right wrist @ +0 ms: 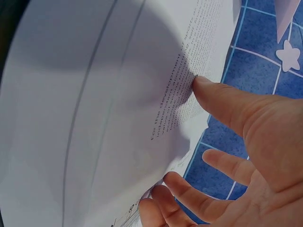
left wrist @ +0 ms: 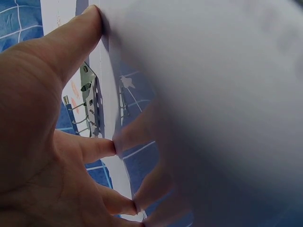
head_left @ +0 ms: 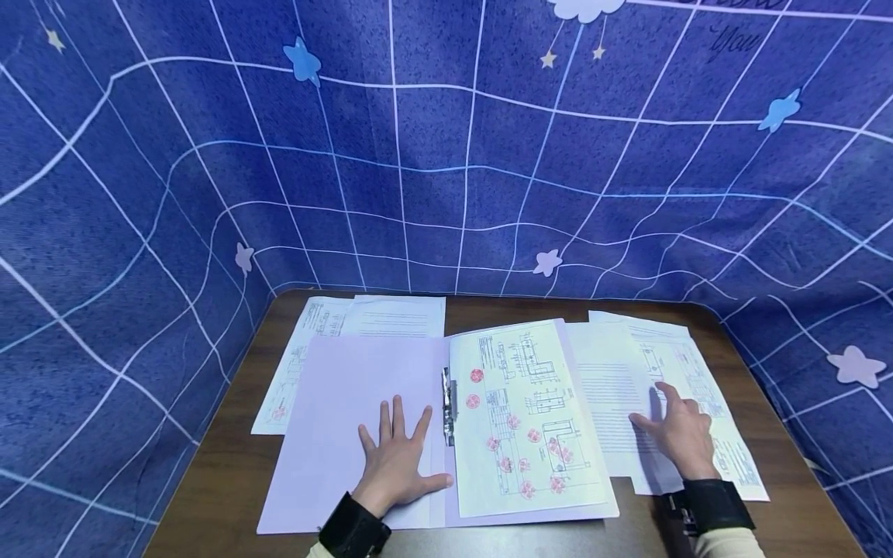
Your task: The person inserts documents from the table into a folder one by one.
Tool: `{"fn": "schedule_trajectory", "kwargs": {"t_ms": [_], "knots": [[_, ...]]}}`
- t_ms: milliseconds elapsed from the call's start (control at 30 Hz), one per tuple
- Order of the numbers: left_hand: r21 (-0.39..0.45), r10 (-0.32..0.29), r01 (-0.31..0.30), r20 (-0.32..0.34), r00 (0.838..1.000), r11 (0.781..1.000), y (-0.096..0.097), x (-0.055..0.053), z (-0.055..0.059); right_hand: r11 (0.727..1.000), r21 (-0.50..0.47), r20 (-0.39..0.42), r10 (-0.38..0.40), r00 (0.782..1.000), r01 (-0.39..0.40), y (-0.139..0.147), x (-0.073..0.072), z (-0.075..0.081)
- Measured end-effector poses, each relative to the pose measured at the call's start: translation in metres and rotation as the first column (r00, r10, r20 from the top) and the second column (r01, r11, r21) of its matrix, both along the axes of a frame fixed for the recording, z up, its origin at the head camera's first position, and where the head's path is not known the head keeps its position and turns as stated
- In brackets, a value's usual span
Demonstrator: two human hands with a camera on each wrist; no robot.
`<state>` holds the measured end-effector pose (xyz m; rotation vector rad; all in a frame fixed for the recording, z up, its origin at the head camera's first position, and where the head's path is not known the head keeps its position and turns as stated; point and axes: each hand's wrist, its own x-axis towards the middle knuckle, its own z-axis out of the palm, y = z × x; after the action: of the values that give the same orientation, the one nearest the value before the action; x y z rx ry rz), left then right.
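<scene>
A lilac folder [head_left: 366,364] lies spread on the table. Its metal clip [head_left: 448,407] runs along the spine, and a sheet with technical drawings and red stamps [head_left: 516,457] covers the right side. On the inner left cover my left hand [head_left: 396,463] rests with fingers spread and thumb pointing at the spine. My right hand [head_left: 680,430] is over the loose papers at the right. Its thumb touches a printed text sheet [right wrist: 184,85], and its other fingertips are at the papers beside it, apart from the thumb.
Drawing sheets [head_left: 725,434] lie under and beside the text page at the right. More loose papers [head_left: 398,316] stick out behind the folder at the left. A brown wooden table [head_left: 209,480] carries everything, and a blue patterned curtain [head_left: 432,186] stands behind.
</scene>
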<state>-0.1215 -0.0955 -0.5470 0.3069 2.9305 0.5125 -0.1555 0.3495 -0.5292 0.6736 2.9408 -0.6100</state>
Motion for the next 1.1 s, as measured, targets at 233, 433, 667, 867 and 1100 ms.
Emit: {"fn": "schedule_trajectory", "kwargs": {"t_ms": [233, 433, 667, 867, 1100], "knots": [[0.009, -0.003, 0.003, -0.004, 1.000, 1.000, -0.0003, 0.0005, -0.0004, 1.000, -0.005, 0.000, 0.004, 1.000, -0.004, 0.0002, -0.0001, -0.0010], [0.006, -0.003, 0.003, -0.012, 1.000, 1.000, -0.0002, 0.0005, -0.0005, 1.000, -0.011, -0.011, 0.015, 1.000, -0.015, -0.0004, -0.0010, -0.0011], [-0.001, -0.003, 0.003, -0.015, 1.000, 1.000, 0.0001, 0.0007, -0.0002, 0.999, -0.030, -0.002, 0.015, 1.000, -0.015, 0.0009, -0.0028, -0.0022], [-0.003, 0.000, 0.000, -0.014, 1.000, 1.000, 0.0002, 0.0004, 0.0004, 0.999, -0.036, -0.021, 0.013, 1.000, -0.014, 0.0014, -0.0039, -0.0030], [-0.010, 0.001, -0.001, -0.011, 1.000, 1.000, 0.0002, 0.0004, 0.0007, 0.999, -0.040, -0.026, 0.020, 0.999, -0.021, 0.0013, -0.0038, -0.0018]]}}
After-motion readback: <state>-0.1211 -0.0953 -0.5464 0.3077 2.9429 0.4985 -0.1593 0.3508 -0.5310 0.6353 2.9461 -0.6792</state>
